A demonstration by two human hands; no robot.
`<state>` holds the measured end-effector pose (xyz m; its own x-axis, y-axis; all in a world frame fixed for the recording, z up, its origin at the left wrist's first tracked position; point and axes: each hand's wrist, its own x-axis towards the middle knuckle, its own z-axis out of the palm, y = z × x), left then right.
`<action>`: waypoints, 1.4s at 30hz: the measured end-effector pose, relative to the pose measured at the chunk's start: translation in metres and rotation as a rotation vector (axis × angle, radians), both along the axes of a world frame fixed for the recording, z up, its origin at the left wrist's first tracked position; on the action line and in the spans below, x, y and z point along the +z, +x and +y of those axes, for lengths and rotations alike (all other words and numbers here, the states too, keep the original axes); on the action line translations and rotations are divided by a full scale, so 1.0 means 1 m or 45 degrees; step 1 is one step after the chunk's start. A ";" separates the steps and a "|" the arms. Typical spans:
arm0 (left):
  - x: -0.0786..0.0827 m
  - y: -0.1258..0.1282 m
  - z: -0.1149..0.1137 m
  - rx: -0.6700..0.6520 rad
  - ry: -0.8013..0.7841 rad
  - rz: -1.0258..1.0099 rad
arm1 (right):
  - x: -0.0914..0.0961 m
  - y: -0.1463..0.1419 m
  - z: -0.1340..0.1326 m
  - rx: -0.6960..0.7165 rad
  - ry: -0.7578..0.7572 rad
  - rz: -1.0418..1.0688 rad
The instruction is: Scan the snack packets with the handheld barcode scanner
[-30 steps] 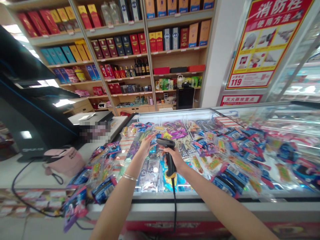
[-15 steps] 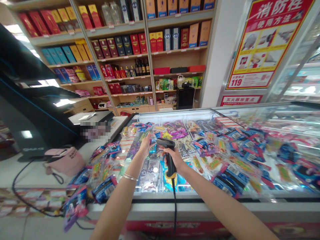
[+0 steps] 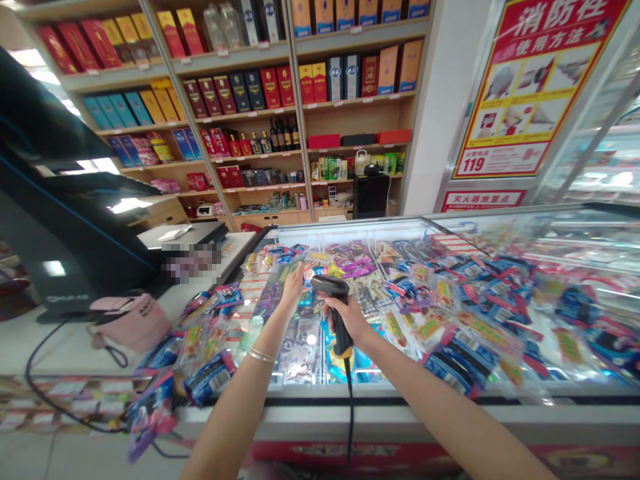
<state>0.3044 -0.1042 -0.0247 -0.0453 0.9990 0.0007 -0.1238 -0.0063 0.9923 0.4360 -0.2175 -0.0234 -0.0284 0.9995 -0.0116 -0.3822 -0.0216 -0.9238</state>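
Observation:
My right hand (image 3: 350,319) is closed around the grip of a black barcode scanner (image 3: 334,305) with a yellow band, its head pointing left and its cable (image 3: 349,413) hanging down. My left hand (image 3: 291,285) reaches over the glass-topped freezer (image 3: 400,400) and pinches a small packet (image 3: 311,273) just ahead of the scanner head. A bracelet sits on my left wrist. Colourful snack packets (image 3: 450,313) lie spread all over the glass lid around both hands.
A black till screen (image 3: 60,220) stands at the left, with a pink cap (image 3: 133,320) and a cable on the white counter. Packets (image 3: 200,360) spill toward the counter edge. Shelves of boxed bottles (image 3: 260,87) fill the back wall; a red fire-hydrant poster (image 3: 530,87) hangs at right.
My left hand has closed on a small packet and lifted slightly toward the scanner head. My right hand with the scanner has barely moved.

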 end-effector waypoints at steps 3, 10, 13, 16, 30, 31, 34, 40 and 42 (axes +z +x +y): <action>0.003 0.001 -0.003 -0.027 -0.001 0.095 | 0.000 0.000 0.000 -0.001 -0.005 0.001; 0.006 0.002 -0.007 -0.076 -0.029 0.082 | 0.003 -0.001 -0.002 -0.017 -0.002 0.005; 0.008 0.002 -0.009 -0.079 -0.063 0.063 | 0.003 -0.001 -0.003 -0.010 0.004 0.001; 0.011 0.002 -0.011 -0.081 -0.076 0.066 | 0.003 0.000 -0.003 -0.003 0.021 0.011; 0.004 -0.004 -0.004 -0.090 -0.269 -0.144 | -0.006 0.001 0.003 -0.042 -0.078 0.012; 0.003 -0.004 -0.004 -0.105 -0.239 -0.129 | -0.005 0.000 0.003 -0.042 -0.076 0.007; 0.001 -0.004 -0.007 -0.112 -0.147 -0.090 | -0.003 0.000 0.002 -0.044 -0.076 0.007; 0.008 -0.004 -0.013 -0.193 -0.054 -0.062 | -0.005 -0.001 0.002 -0.040 -0.109 0.019; 0.009 -0.003 -0.013 -0.218 -0.054 -0.062 | -0.005 -0.001 0.003 -0.037 -0.107 0.019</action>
<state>0.3010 -0.1169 -0.0156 0.1267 0.9911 -0.0395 -0.1672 0.0606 0.9841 0.4353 -0.2147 -0.0285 -0.0005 0.9955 -0.0952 -0.3976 -0.0876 -0.9134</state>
